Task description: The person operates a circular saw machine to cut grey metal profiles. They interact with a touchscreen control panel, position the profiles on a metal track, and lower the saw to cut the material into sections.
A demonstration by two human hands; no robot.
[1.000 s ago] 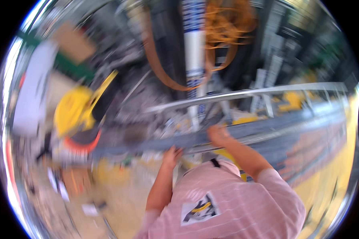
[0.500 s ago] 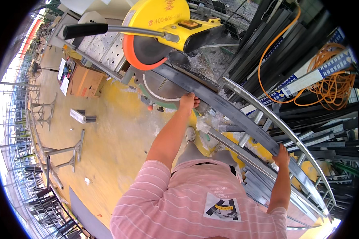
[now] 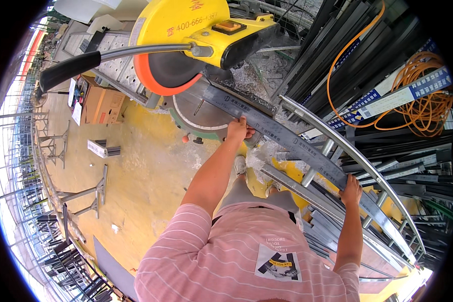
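A long grey metal profile (image 3: 297, 146) lies across the round table (image 3: 196, 113) of a yellow chop saw (image 3: 186, 25) and runs down to the right. My left hand (image 3: 238, 129) is clamped on the profile just beside the saw table, below the orange blade guard (image 3: 148, 80). My right hand (image 3: 351, 190) grips the same profile farther right along its length. The saw head is raised, and its black handle (image 3: 68, 70) sticks out to the left.
A curved steel support rail (image 3: 337, 141) runs beside the profile. Stacks of dark metal profiles (image 3: 412, 166) and a coiled orange cable (image 3: 423, 95) fill the right. On the yellow floor at left stand a cardboard box (image 3: 103, 103) and metal stands (image 3: 85, 194).
The view has swung sharply from a blurred look at the rack to the saw. Both hands stay on the profile, and the saw now sits closer and larger in view.
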